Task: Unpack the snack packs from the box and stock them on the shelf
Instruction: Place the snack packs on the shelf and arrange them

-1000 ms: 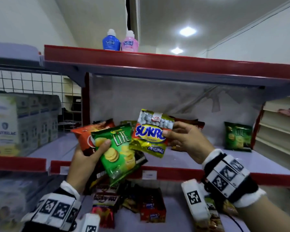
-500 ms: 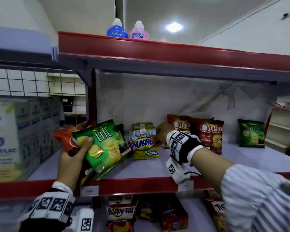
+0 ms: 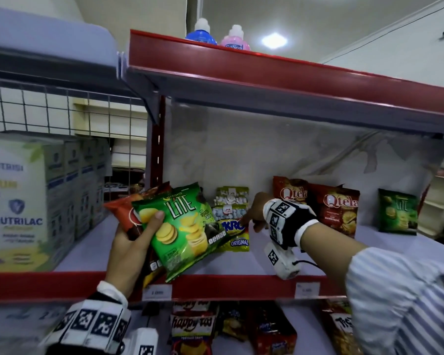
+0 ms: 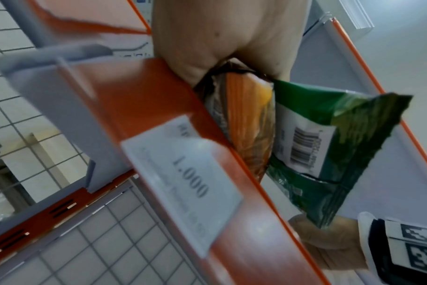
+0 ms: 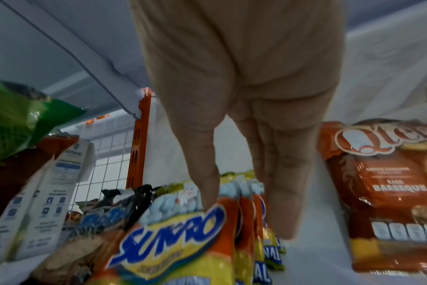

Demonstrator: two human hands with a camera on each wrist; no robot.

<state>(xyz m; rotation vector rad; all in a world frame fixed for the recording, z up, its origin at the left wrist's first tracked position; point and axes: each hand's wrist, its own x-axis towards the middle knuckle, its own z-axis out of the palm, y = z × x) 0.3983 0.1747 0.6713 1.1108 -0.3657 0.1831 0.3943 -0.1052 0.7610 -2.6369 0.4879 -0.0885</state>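
The Sukro pack stands upright on the shelf, toward the back, at the front of a short row of the same packs, and my right hand reaches in beside it with fingers nearly straight: the thumb tip touches its front face while the other fingers run down its far side, so the hand is narrow and steadying, not gripping. I judge I am squaring the pack so it faces out and does not topple. My left hand waits over the shelf's front edge, thumb pressed across the green Lite pack and fingers behind, clamping it together with a red pack and what looks like a darker one under them; I hold these fanned and tilted so the next one is ready to pull. Farther right along the shelf's back stand two Qtela packs and another Lite pack. On the neighbouring shelf at the left are milk cartons. The lower shelf holds more snack packs. The box itself is not in view.
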